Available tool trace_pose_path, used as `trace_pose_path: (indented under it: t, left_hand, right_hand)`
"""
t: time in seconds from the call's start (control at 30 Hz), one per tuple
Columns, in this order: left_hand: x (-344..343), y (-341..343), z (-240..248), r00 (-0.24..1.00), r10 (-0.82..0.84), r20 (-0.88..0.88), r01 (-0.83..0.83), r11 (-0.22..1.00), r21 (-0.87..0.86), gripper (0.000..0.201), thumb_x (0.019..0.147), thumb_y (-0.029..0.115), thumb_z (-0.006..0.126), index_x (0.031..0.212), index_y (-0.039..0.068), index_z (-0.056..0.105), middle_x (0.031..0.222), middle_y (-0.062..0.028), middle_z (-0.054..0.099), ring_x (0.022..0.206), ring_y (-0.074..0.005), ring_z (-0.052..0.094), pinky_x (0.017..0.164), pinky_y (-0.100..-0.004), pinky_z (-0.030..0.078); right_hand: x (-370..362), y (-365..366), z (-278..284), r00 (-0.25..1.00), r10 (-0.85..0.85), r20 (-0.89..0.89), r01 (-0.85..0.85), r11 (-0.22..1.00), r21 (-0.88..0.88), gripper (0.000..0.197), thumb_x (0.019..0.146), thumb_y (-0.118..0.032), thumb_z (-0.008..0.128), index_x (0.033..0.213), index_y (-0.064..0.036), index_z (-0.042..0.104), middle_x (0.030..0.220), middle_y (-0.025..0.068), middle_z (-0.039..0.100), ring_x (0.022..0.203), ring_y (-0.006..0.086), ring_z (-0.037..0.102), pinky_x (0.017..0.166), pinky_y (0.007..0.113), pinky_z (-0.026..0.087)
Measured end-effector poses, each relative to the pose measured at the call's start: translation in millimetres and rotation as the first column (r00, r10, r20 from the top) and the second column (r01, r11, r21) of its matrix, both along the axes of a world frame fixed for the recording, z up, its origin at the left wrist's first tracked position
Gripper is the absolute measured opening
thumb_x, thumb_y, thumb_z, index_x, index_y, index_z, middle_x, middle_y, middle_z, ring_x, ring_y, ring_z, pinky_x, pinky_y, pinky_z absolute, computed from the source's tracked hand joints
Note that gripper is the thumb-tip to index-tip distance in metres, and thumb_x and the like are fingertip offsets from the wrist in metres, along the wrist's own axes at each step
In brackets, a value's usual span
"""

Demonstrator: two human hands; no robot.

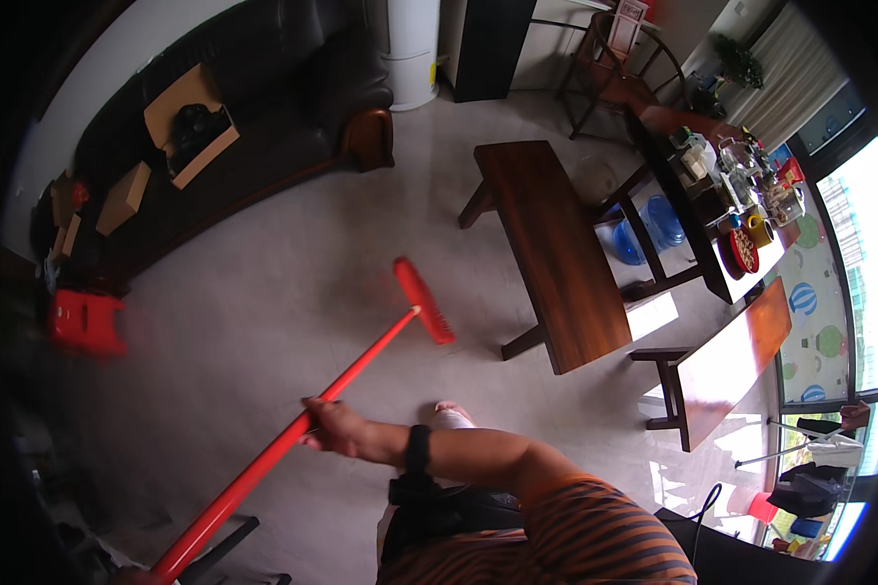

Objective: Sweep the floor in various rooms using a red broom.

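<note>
A red broom (244, 478) slants from the lower left corner up to the middle of the floor. Its red head (423, 300), with short bristles along one side, is at or just above the grey floor. My right hand (334, 427) is closed round the handle partway along; a black band circles that wrist. At the handle's near end, my left hand (139, 576) shows only as a dim sliver at the lower edge, closed on the handle, its fingers mostly cut off. A blurred red dustpan (88, 322) stands left of the broom, by the sofa.
A black leather sofa (263, 146) with open cardboard boxes (210, 161) lines the far left. Right of the broom stand a wooden bench (556, 253), a second bench (732, 361) and a cluttered table (688, 224) with blue water bottles (661, 222) beneath. My foot (451, 409) is near the broom.
</note>
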State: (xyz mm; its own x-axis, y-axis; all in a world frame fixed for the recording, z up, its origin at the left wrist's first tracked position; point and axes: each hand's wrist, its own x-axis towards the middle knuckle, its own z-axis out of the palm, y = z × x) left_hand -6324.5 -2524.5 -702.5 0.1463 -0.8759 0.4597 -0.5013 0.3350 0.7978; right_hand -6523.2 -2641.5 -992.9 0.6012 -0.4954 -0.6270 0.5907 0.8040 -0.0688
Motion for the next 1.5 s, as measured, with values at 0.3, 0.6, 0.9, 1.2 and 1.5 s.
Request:
trace_pose_path:
  t: [0.3,0.6,0.9,1.2,1.5]
  left_hand:
    - [-193.8,-239.8,-145.1,0.856,-0.426,-0.295,0.517,0.717,0.467,0.011,0.069,0.001,0.060,0.077,-0.001,0.053,0.089,-0.0171,0.062,0.074,-0.0183,0.059,0.072,-0.0301,0.047]
    - [-303.1,-399.7,21.6,0.985,-0.153,0.079,0.131,0.962,0.238,0.016,0.084,0.014,0.048,0.090,-0.001,0.047,0.094,-0.0172,0.055,0.073,-0.0215,0.052,0.064,-0.0295,0.044]
    - [-340.2,-612.7,-81.8,0.883,-0.469,0.013,0.402,0.772,0.493,0.020,0.084,0.015,0.053,0.072,-0.001,0.055,0.065,-0.0055,0.057,0.061,-0.0123,0.053,0.058,-0.0285,0.043]
    - [-457.2,-776.1,-90.1,0.445,-0.887,0.120,0.675,0.420,0.607,0.032,0.074,0.037,0.064,0.075,0.006,0.062,0.056,-0.0124,0.057,0.053,-0.0275,0.058,0.051,-0.0343,0.044]
    - [-604.3,-875.3,-205.6,-0.067,-0.997,0.037,0.910,-0.046,0.411,0.017,0.071,0.015,0.060,0.078,0.004,0.048,0.072,-0.0118,0.055,0.068,-0.0324,0.058,0.058,-0.0422,0.044]
  right_hand:
    - [-255.6,-169.0,-144.8,0.694,-0.315,-0.648,0.469,0.880,0.074,0.035,0.089,-0.033,0.043,0.067,-0.0047,0.044,0.053,0.0110,0.049,0.038,0.0215,0.045,0.032,0.032,0.031]
    - [-176.4,-336.5,-42.0,0.953,-0.247,-0.175,0.283,0.932,0.226,0.031,0.088,-0.040,0.047,0.072,-0.0134,0.044,0.053,0.0041,0.045,0.040,0.0169,0.043,0.034,0.027,0.036]
    - [-227.6,-491.8,92.7,1.000,0.002,-0.004,-0.003,0.980,-0.201,0.032,0.090,-0.044,0.040,0.083,-0.0126,0.046,0.068,0.0016,0.050,0.050,0.0110,0.045,0.041,0.024,0.036]
    - [-433.4,-585.8,239.3,0.494,-0.867,-0.064,0.159,0.162,-0.974,0.017,0.085,-0.018,0.055,0.088,-0.0030,0.048,0.071,0.0034,0.055,0.063,0.0136,0.055,0.056,0.030,0.047]
    - [-539.5,-600.7,289.7,0.113,-0.958,0.264,-0.203,-0.282,-0.938,0.038,0.090,-0.032,0.049,0.060,-0.0106,0.037,0.043,-0.0006,0.046,0.031,0.0070,0.043,0.030,0.017,0.036]
